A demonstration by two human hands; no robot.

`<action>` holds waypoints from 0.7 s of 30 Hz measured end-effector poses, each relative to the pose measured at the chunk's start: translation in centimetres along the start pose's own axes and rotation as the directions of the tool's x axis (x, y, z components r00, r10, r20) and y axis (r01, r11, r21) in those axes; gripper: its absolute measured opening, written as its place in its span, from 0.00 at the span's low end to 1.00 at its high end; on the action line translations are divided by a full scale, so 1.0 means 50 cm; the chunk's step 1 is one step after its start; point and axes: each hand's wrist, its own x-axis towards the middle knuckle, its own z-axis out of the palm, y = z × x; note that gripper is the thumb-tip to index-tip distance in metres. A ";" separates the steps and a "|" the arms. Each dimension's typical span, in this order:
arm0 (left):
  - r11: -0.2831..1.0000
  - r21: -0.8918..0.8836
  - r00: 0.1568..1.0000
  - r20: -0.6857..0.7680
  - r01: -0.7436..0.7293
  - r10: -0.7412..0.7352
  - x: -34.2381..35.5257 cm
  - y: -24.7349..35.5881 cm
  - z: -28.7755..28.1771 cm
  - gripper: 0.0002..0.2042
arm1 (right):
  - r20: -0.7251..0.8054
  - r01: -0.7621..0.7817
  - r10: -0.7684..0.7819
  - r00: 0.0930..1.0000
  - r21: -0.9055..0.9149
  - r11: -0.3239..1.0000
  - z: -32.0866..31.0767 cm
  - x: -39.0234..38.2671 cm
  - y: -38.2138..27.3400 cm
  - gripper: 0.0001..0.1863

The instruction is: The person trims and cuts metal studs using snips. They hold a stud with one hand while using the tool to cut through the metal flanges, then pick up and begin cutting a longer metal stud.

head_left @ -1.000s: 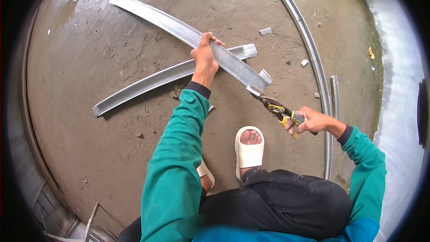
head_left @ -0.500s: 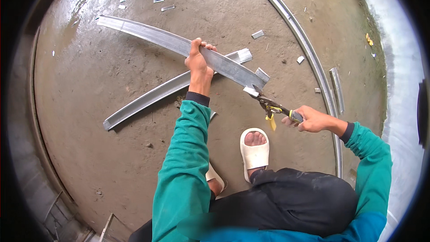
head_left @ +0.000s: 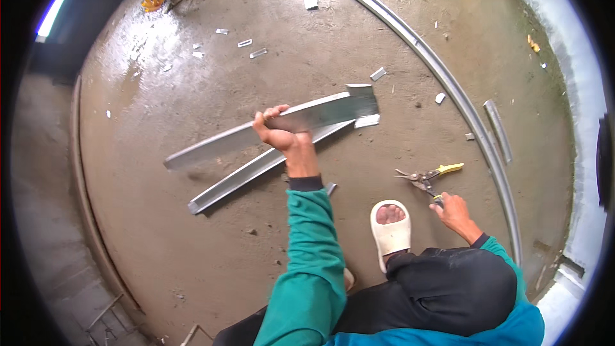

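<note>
My left hand (head_left: 291,144) is wrapped around a silver metal channel (head_left: 323,112), holding it above the floor with its right end raised. At that right end, cut flaps of the channel's sides are splayed outward. Partly hidden behind it, a second metal channel (head_left: 240,182) lies on the ground. Lower right, my right hand (head_left: 458,214) grips one handle of a pair of tin snips (head_left: 423,184). Their jaws and handles are spread, the yellow-gripped handle pointing away from my fingers. Nothing is between the blades.
A long metal channel (head_left: 442,77) runs along the right side of the brown floor. Beside it lies a shorter piece (head_left: 498,131). Several small metal offcuts (head_left: 258,54) are scattered farther off. My sandalled foot (head_left: 391,227) is below the snips.
The tin snips have come away from the channel's end and opened. My left hand has swung the channel round, its left end now lower and its right end higher.
</note>
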 end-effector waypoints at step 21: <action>0.993 0.105 0.981 -0.190 0.052 -0.031 -0.146 -0.054 0.008 0.20 | -0.389 0.443 0.251 0.887 0.870 -0.216 -0.234 0.188 -0.417 0.15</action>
